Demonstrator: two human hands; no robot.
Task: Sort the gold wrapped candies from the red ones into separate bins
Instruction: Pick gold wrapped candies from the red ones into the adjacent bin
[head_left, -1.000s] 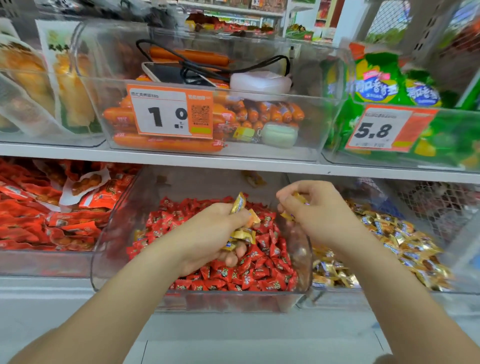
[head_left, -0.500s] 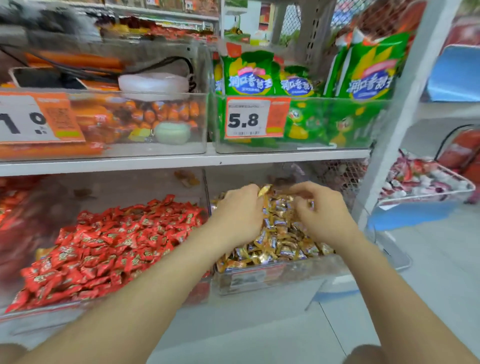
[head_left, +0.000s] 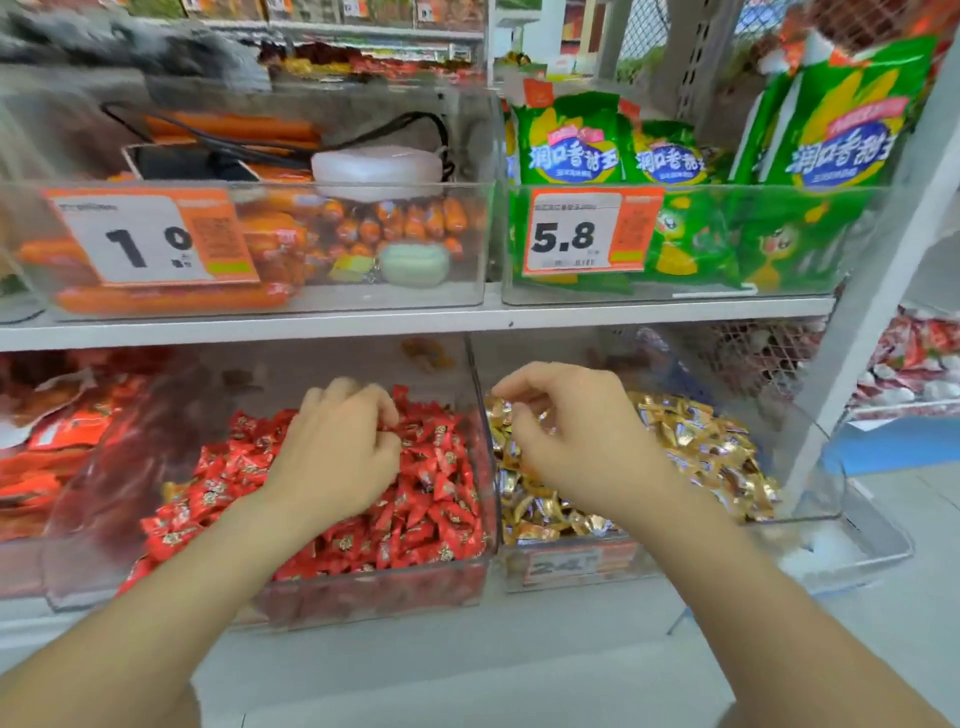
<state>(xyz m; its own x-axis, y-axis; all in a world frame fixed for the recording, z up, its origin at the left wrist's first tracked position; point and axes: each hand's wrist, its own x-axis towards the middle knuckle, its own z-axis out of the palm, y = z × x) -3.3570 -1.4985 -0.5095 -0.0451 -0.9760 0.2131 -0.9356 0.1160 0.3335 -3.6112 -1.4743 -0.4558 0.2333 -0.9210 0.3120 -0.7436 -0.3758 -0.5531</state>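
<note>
A clear bin (head_left: 171, 587) on the lower shelf holds a heap of red wrapped candies (head_left: 436, 488). Right beside it, a second clear bin (head_left: 815, 467) holds gold wrapped candies (head_left: 696, 447). My left hand (head_left: 337, 452) is down on the red heap with its fingers curled into the candies; whether they grip one is hidden. My right hand (head_left: 571, 447) hovers over the left end of the gold heap, fingers loosely curled, thumb and forefinger apart, nothing clearly pinched.
The shelf above carries a bin of orange sausages (head_left: 171, 299) with a 1.0 price tag and a bin of green snack bags (head_left: 691, 244) tagged 5.8. Red packets (head_left: 47, 467) fill the bin to the left. A white upright post (head_left: 878, 291) stands at the right.
Both hands carried gold candies from the red bin over to the gold bin. Since then my left hand has come back onto the red heap, and my right hand stays over the gold one.
</note>
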